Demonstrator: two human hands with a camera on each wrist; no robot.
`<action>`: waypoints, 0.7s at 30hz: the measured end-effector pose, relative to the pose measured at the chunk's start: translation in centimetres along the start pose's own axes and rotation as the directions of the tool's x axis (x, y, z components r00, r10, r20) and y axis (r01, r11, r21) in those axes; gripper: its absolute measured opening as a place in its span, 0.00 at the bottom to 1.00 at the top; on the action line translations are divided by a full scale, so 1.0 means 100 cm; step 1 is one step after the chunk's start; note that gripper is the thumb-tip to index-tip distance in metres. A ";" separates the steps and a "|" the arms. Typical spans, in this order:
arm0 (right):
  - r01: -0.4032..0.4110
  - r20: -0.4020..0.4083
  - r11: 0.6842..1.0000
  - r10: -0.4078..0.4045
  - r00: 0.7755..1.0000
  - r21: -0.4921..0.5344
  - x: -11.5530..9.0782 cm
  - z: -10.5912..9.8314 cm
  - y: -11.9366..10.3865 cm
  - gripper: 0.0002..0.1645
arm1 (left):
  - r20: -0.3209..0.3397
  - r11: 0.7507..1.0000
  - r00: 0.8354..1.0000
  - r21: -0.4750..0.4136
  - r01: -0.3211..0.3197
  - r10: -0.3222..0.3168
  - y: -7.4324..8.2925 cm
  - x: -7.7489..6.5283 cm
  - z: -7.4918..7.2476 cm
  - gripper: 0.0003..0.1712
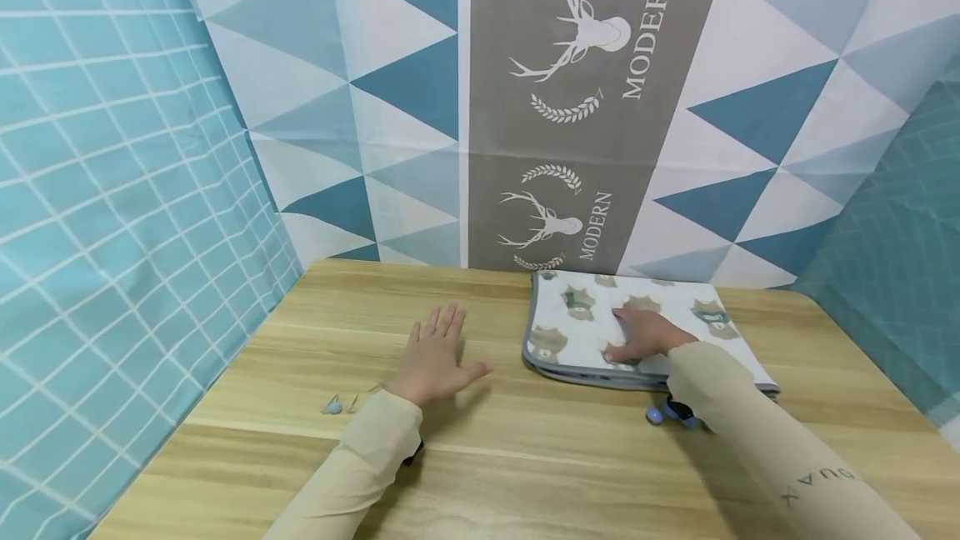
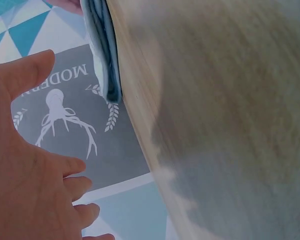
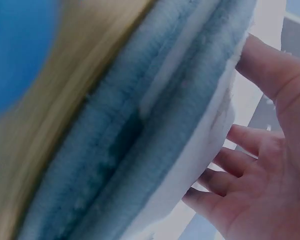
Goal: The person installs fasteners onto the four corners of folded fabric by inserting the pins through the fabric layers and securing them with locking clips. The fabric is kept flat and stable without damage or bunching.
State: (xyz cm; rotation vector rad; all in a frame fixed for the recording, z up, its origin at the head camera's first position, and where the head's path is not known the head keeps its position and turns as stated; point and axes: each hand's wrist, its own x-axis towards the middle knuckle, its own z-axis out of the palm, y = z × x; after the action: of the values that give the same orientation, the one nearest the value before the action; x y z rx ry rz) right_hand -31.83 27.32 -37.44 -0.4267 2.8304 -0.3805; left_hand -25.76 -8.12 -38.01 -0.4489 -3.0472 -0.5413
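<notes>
A folded white cloth with a brown animal print and grey edging lies at the back of the table, right of centre. My right hand rests on its top, thumb and fingers spread. In the right wrist view, the cloth's thick layered edge shows beside the fingertips of that hand. My left hand is over the table left of the cloth, palm down, holding nothing. Its fingers are extended and the thumb points toward the cloth, as the left hand also shows in the left wrist view.
Small blue balls sit at the cloth's front edge, partly hidden by the right wrist. A small blue piece with thin wire-like bits lies left of the left forearm. Patterned curtains border the wooden table.
</notes>
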 end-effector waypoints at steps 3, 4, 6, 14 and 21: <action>-0.002 0.000 1.000 0.002 1.000 0.012 0.005 0.002 -0.010 0.58 | -0.007 1.000 1.000 0.005 0.003 -0.003 -0.001 0.001 -0.001 0.56; -0.001 -0.003 1.000 0.001 1.000 0.016 0.007 0.003 -0.013 0.58 | -0.007 1.000 1.000 0.009 0.004 -0.003 -0.001 0.001 -0.001 0.56; 0.004 -0.010 1.000 -0.004 1.000 0.010 0.011 0.006 -0.018 0.58 | -0.005 1.000 1.000 0.013 0.006 -0.006 -0.002 0.002 -0.001 0.56; -0.004 -0.040 1.000 0.003 0.999 -0.024 0.024 0.013 -0.041 0.58 | 0.008 1.000 1.000 -0.001 0.012 -0.012 -0.005 0.000 -0.003 0.55; -0.014 -0.037 0.999 0.013 0.999 -0.031 0.032 0.019 -0.061 0.57 | 0.014 1.000 1.000 0.005 0.023 -0.023 -0.005 -0.001 -0.005 0.55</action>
State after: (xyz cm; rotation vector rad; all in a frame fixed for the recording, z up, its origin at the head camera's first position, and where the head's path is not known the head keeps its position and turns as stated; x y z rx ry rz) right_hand -32.72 20.21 -38.13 -0.4112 2.8765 -0.3455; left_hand -25.77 -8.74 -37.72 -0.4195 -3.0696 -0.5346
